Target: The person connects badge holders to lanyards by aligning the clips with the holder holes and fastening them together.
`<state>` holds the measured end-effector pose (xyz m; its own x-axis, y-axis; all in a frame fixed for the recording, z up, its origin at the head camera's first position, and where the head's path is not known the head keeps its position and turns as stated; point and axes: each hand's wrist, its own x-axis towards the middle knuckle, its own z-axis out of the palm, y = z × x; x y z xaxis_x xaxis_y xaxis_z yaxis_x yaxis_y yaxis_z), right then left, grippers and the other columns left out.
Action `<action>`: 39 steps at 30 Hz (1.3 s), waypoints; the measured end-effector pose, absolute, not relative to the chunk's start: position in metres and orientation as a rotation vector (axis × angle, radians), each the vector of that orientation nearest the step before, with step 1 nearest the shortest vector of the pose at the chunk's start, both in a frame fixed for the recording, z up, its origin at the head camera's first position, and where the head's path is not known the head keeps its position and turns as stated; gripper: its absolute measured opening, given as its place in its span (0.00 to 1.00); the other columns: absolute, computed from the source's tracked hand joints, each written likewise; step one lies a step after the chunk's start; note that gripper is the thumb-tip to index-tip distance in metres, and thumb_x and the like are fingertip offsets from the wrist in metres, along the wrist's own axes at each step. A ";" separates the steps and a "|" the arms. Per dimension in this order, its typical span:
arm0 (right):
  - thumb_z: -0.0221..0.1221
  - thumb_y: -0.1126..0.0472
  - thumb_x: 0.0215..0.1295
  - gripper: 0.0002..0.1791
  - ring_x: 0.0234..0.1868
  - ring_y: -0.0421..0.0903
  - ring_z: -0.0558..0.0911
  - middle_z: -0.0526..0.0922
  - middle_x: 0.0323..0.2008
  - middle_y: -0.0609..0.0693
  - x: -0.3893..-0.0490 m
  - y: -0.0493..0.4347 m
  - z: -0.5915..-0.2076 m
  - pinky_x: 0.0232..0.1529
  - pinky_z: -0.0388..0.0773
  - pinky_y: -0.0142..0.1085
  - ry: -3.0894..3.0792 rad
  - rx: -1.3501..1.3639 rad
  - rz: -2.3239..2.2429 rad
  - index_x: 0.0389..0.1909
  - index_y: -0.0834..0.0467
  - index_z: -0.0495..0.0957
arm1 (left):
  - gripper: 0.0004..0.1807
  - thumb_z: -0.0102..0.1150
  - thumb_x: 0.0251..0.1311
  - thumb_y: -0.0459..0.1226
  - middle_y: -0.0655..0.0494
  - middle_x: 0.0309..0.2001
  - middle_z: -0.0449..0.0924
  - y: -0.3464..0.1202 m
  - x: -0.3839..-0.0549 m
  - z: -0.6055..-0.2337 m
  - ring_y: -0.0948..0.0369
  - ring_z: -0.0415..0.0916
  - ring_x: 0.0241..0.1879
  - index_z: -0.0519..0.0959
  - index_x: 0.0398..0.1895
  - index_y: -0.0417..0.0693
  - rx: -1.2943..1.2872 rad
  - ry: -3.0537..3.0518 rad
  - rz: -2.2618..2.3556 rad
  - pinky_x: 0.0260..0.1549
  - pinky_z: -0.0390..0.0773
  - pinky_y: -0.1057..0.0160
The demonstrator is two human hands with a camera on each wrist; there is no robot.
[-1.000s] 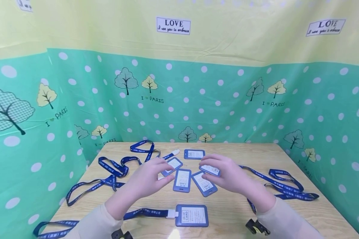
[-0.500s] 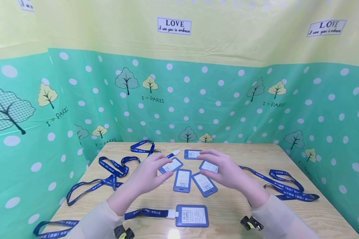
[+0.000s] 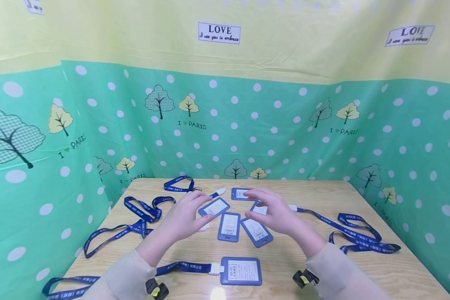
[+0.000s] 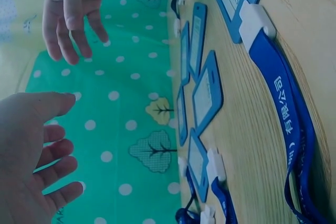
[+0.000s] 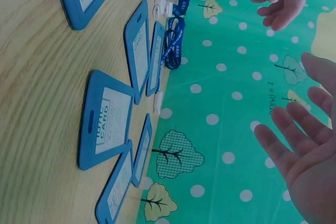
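Note:
Both hands hover above the table, apart from each other and holding nothing. My left hand (image 3: 183,214), fingers relaxed, is nearest a tilted blue badge holder (image 3: 214,207). In the head view my right hand (image 3: 271,212) partly covers another badge holder (image 3: 261,208), its fingers loosely bent. Between and below them lie an upright badge holder (image 3: 228,226) and a slanted one (image 3: 256,231); a further badge holder (image 3: 239,193) lies at the back. Close to the front, a badge holder (image 3: 241,271) is joined by a white clip (image 3: 215,269) to a blue lanyard (image 3: 183,267).
Several blue lanyards (image 3: 144,210) lie loosely looped on the left of the wooden table (image 3: 285,266). Another lanyard (image 3: 360,233) spreads across the right side, its white clip (image 3: 292,207) beside my right hand. A green and yellow patterned curtain (image 3: 247,121) encloses the table.
My right hand has shifted left, uncovering the white clip of the right lanyard. My left hand has moved slightly up and left. The badge holders and lanyards have stayed in place.

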<state>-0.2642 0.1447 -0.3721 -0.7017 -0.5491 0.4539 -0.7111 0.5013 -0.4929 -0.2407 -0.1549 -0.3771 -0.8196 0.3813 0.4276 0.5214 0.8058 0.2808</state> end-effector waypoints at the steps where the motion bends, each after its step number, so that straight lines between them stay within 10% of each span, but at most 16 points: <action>1: 0.70 0.57 0.65 0.29 0.59 0.49 0.80 0.79 0.62 0.47 -0.265 0.144 -0.373 0.53 0.83 0.44 -2.516 1.066 1.011 0.67 0.51 0.75 | 0.26 0.70 0.63 0.50 0.56 0.58 0.78 -0.156 -0.242 -0.378 0.53 0.75 0.60 0.80 0.62 0.52 -0.677 -2.648 -0.557 0.57 0.78 0.48; 39: 0.68 0.50 0.66 0.31 0.57 0.52 0.81 0.78 0.61 0.51 -0.286 0.095 -0.411 0.49 0.84 0.42 -2.664 0.790 1.808 0.67 0.54 0.74 | 0.32 0.72 0.60 0.48 0.45 0.64 0.75 -0.161 -0.268 -0.408 0.48 0.77 0.59 0.77 0.66 0.48 -0.488 -2.960 -0.618 0.56 0.79 0.45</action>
<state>-0.2862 0.0953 -0.4107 -0.8723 -0.4742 0.1194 -0.2859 0.2966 -0.9112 -0.2676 -0.1607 -0.4079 -0.9462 0.2917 0.1399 0.3233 0.8679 0.3771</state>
